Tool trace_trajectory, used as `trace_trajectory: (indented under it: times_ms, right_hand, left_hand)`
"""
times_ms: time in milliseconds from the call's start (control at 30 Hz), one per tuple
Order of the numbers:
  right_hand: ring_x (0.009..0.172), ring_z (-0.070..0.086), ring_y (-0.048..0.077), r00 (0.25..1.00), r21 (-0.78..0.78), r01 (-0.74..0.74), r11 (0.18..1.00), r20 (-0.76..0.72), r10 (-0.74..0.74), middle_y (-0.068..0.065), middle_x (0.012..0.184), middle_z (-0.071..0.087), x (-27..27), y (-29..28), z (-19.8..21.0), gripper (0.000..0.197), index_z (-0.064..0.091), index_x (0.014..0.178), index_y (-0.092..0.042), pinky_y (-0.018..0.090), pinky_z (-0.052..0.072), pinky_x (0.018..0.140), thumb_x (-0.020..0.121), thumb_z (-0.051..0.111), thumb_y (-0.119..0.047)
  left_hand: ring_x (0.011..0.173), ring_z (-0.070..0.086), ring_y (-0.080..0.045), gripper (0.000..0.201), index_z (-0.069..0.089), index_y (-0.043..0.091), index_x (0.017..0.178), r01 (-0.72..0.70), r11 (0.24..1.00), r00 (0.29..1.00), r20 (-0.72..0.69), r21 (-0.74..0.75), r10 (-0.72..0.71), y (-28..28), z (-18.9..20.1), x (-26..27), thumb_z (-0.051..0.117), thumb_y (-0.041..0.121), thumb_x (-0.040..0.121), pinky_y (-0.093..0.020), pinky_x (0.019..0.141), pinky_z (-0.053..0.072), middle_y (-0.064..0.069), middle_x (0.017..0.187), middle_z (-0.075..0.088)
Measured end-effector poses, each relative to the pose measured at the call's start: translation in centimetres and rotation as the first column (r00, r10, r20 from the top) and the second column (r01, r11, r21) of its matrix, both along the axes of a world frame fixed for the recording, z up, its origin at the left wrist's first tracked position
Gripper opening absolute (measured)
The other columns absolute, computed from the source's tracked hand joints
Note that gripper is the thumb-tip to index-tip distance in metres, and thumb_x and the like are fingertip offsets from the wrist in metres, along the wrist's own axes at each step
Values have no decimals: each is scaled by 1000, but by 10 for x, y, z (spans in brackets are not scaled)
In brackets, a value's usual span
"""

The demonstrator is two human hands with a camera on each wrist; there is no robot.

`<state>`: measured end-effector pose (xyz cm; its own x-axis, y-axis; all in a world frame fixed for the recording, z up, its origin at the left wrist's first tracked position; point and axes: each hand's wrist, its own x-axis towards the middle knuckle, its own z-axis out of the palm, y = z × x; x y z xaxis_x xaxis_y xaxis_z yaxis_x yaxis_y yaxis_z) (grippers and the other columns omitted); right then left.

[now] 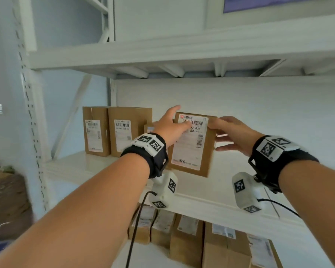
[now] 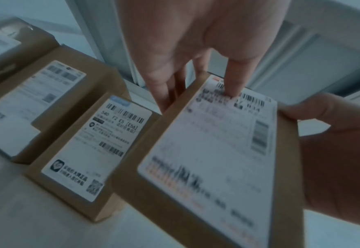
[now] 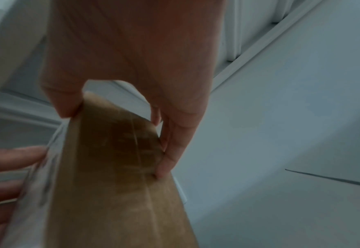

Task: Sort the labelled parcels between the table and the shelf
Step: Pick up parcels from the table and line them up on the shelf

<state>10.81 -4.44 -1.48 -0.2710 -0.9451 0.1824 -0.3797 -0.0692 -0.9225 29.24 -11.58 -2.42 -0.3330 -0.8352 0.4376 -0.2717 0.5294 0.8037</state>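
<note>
Both hands, left hand and right hand, grip brown labelled cardboard parcel above white metal shelf; three shelved, this unplaced.

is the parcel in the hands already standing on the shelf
No, the parcel is held in the air above the shelf between the left hand and right hand.

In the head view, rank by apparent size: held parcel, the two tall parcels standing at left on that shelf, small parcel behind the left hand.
1. Held parcel, though it is nearest the camera.
2. The two tall parcels, leftmost and its neighbour: too alike to rank.
3. Small parcel, mostly hidden by the left hand.
</note>
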Motion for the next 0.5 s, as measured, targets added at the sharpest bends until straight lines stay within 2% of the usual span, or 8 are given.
trace_trajectory:
  times_ms: [33,67,167,233,333,433,500]
  right_hand:
    - [112,62,25,1000,8,8,1000,15,-8,10,125,61,-3,-6,0,63,40,141,-17,40,59,75,86,70,-30]
    - [114,59,25,1000,16,13,1000,27,-14,9,127,59,-7,-12,0,66,36,143,-20,41,57,79,87,69,-23]
    - [119,56,27,999,58,17,998,44,-20,10,129,57,-14,-26,-4,68,33,145,-20,41,55,79,86,67,-13]
    - [119,55,27,998,71,20,997,58,-24,10,129,57,-16,-35,-8,68,33,144,-19,42,55,78,86,67,-10]
    - [120,54,27,997,87,22,996,73,-29,10,130,56,-15,-46,-14,68,33,144,-19,44,54,83,86,66,-8]
    - [120,53,28,996,81,20,997,87,-27,11,130,55,-13,-53,-17,70,31,146,-18,42,54,79,86,66,-8]
    - [121,52,28,994,76,22,997,103,-29,10,130,55,-14,-57,-18,73,29,147,-18,44,53,85,86,66,-7]
  left_hand:
    - [100,65,-11,59,40,30,144,-7,1000,1000,29,-19,7,-4,1,-3,66,30,91,-26,80,56,3,127,60]
    - [98,64,-10,53,46,27,139,-20,998,998,63,-55,23,-9,1,-6,68,27,91,-24,78,55,3,125,60]
    - [112,57,-12,45,56,25,129,-82,978,966,227,-194,126,-22,-1,-14,70,27,87,-28,93,50,6,128,59]
    - [117,54,-12,43,59,25,127,-94,959,929,324,-266,180,-29,0,-17,69,29,86,-28,97,47,8,129,58]
    - [116,55,-13,39,61,26,124,-76,947,883,420,-312,209,-36,2,-18,66,28,86,-29,95,47,7,127,60]
    - [112,57,-13,40,60,24,126,-58,938,854,469,-342,224,-41,3,-20,64,28,87,-30,94,49,5,125,61]
    - [112,57,-13,40,60,23,127,-49,929,848,476,-367,233,-43,3,-22,64,27,88,-29,94,48,5,126,61]
